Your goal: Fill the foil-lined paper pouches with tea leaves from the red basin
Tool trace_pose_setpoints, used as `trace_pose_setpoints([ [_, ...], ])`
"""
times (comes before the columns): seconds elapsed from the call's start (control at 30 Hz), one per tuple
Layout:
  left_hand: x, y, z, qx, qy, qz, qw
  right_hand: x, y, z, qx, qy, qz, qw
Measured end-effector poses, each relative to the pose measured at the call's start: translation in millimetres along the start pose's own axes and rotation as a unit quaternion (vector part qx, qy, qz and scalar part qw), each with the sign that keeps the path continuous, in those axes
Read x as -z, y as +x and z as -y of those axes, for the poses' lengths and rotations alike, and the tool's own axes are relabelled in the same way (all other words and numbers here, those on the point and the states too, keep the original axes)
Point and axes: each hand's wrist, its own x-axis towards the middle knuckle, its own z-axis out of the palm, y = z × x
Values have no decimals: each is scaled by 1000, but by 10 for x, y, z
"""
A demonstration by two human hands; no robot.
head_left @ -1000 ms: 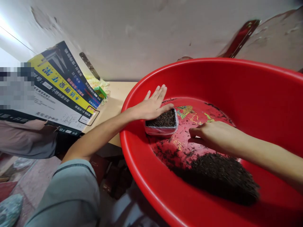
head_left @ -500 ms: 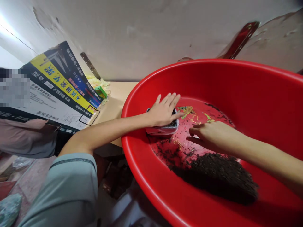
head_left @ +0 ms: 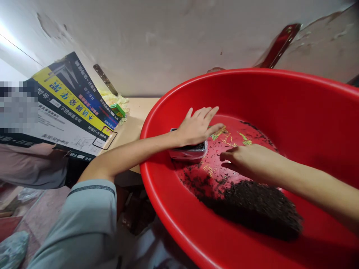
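Note:
My left hand (head_left: 198,129) lies over a small box-shaped container (head_left: 187,154) with clear plastic film round it, inside the left part of a big red basin (head_left: 314,101). Its fingers are spread, and dark soil shows in the container under the palm. To the right, my right hand (head_left: 241,157) hovers low above the basin floor. Its visible fingertips are apart and I see nothing between them. Below it rests a heap of dark soil (head_left: 260,205). Yellow-green thin strands (head_left: 218,133) and soil crumbs are scattered between the hands and beyond.
The basin stands by a light tabletop (head_left: 134,116) against a wall. At left is a printed cardboard box (head_left: 70,108) with a person partly behind it. A small green packet (head_left: 117,110) lies near yellowish crumpled material. Metal brackets (head_left: 105,79) lean on the wall.
My left hand has shifted slightly over the container, its fingers still spread. The right hand stays at nearly the same spot. The whole view has drifted a little.

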Motion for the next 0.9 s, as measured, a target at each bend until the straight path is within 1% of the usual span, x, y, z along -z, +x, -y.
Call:
trace_pose_setpoints([
  [0.03,14,2,9,6,1,-20,1000,14,3,8,-5,-10,23,1000],
  [0.07,24,3,19,11,4,-26,1000,33,6,20,-10,-20,50,999],
  [0.1,29,2,29,16,9,-17,1000,55,9,34,-13,-29,71,997],
  [0.17,21,-3,46,16,19,10,1000,101,10,64,-14,-31,76,997],
  [0.2,11,-7,52,12,24,9,1000,120,9,78,-14,-29,75,997],
  [0.3,-18,-15,60,10,36,-40,998,148,1,103,-23,-25,82,996],
  [0.33,-24,-18,61,12,36,-41,998,147,-1,105,-27,-24,87,996],
  [0.4,-31,-20,64,12,26,-27,999,132,-1,102,-28,-22,90,995],
  [0.53,-29,-18,91,24,23,-63,997,66,21,86,-28,-27,96,995],
  [0.63,-17,-8,135,29,11,-43,999,-1,58,84,-40,-26,131,990],
  [0.67,-12,-4,154,28,6,-51,998,-23,72,85,-43,-24,142,989],
  [0.73,-6,2,196,35,7,-87,996,-57,92,87,-44,-22,158,986],
  [0.77,-7,4,218,43,9,-90,995,-68,97,87,-42,-22,158,986],
  [0.87,-16,4,280,62,2,-46,997,-80,92,81,-42,-19,152,987],
  [0.9,-19,4,300,63,-2,-45,997,-80,86,77,-45,-18,151,987],
])
